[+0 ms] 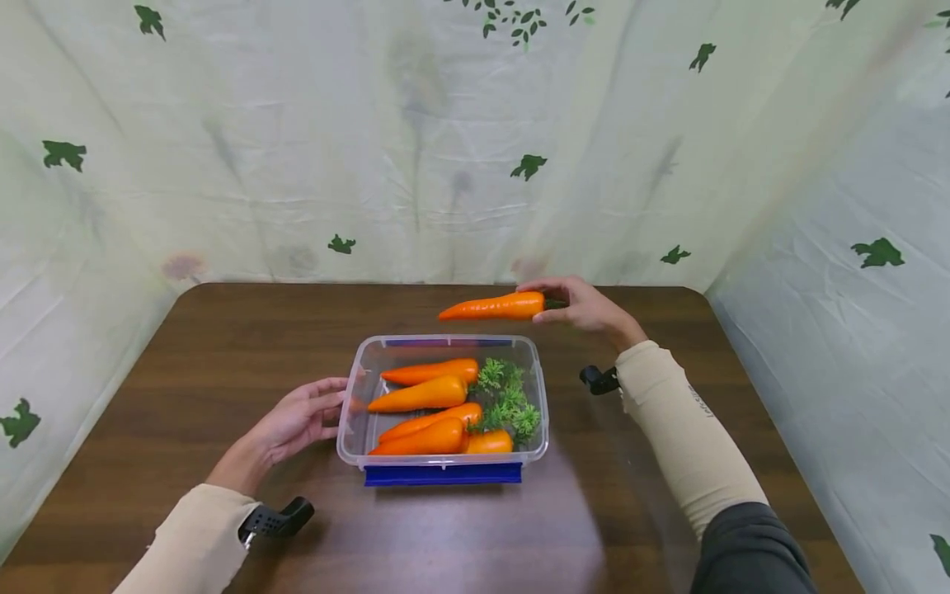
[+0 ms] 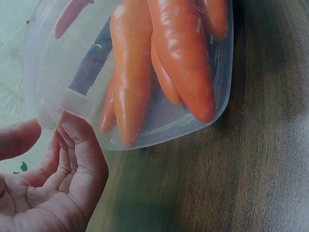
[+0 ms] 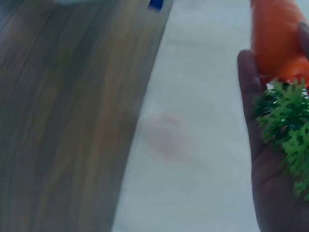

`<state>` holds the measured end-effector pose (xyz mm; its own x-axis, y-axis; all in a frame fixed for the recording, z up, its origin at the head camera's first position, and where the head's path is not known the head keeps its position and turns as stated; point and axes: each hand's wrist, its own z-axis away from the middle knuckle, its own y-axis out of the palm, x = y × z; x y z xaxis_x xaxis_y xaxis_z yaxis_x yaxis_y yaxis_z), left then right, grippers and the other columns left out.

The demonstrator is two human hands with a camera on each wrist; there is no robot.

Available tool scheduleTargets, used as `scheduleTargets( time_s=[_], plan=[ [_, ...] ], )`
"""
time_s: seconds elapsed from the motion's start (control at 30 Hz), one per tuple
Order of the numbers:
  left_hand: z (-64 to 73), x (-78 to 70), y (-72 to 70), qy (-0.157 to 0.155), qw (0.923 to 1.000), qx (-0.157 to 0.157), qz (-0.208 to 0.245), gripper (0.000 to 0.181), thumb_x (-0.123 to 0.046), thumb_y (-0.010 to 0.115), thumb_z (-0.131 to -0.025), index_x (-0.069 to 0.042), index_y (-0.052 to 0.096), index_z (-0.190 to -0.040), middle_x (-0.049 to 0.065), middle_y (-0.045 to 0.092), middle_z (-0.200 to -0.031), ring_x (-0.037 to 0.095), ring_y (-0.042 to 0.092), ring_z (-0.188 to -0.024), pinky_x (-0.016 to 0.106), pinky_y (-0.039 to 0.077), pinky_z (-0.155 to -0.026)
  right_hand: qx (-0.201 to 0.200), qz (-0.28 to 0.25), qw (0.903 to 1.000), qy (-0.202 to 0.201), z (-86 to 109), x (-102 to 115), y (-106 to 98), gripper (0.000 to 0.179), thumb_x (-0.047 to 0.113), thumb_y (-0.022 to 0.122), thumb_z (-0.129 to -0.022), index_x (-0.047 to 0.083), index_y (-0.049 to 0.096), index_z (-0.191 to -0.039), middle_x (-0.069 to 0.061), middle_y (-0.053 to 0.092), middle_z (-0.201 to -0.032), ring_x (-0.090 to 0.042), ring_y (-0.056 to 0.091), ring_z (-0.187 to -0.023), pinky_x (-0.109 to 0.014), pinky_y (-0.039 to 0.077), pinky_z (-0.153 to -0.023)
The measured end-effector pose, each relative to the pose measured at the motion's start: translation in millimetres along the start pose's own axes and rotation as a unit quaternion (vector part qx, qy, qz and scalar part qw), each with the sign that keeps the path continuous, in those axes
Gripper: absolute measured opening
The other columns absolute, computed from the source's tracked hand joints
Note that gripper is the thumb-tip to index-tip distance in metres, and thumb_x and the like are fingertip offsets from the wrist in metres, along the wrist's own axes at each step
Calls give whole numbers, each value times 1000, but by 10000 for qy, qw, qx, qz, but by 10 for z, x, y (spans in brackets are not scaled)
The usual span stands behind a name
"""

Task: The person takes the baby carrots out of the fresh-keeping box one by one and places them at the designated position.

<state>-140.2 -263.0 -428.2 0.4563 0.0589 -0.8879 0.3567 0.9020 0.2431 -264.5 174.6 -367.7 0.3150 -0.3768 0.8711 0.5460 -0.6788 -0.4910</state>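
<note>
A clear plastic container (image 1: pixel 345 441) with blue side clips holds several orange carrots (image 1: pixel 426 394) with leafy green tops (image 1: pixel 512 404). My left hand (image 1: pixel 308 417) is at the container's left side, its fingertips touching the wall near the rim. In the left wrist view the thumb and fingers of that left hand (image 2: pixel 72 179) stand apart by a translucent tab. Above the table, behind the container, my right hand (image 1: pixel 582 307) grips another carrot (image 1: pixel 493 307) at its leafy end, tip pointing left. Its green leaves (image 3: pixel 292 135) lie against the palm in the right wrist view.
The container stands on a brown wooden table (image 1: pixel 260 330). A pale curtain with green leaf prints (image 1: pixel 297 165) hangs behind the table and along both sides. Black straps with small mounts (image 1: pixel 278 520) sit on both wrists.
</note>
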Motion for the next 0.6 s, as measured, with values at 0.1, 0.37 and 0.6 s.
scheduleTargets(
  time_s=[0.1,0.37,0.6],
  plan=[
    [-4,7,-2,-32,10000,-39,-54,50,-19,49,-102,1,30,-143,7,56,-126,21,61,-110,41,50,-94,-210,-213,9995,57,50,-111,-51,46,4,65,-90,0,52,-135,-18,57,-127,-27,55,-101,-32,49,-88],
    [0,11,2,-51,9998,-141,-146,48,-20,48,-102,0,32,-142,7,51,-129,19,59,-110,41,51,-93,-685,-257,9965,401,188,-415,-187,49,6,65,-91,2,51,-137,-17,52,-132,-28,51,-110,-40,42,-99],
    [-13,18,13,-62,9998,-133,-162,51,-21,50,-101,0,30,-143,8,50,-131,21,58,-110,40,51,-93,-1006,-232,9917,765,320,-693,-259,48,3,64,-91,0,50,-136,-17,44,-142,-32,47,-119,-48,37,-105]
  ],
)
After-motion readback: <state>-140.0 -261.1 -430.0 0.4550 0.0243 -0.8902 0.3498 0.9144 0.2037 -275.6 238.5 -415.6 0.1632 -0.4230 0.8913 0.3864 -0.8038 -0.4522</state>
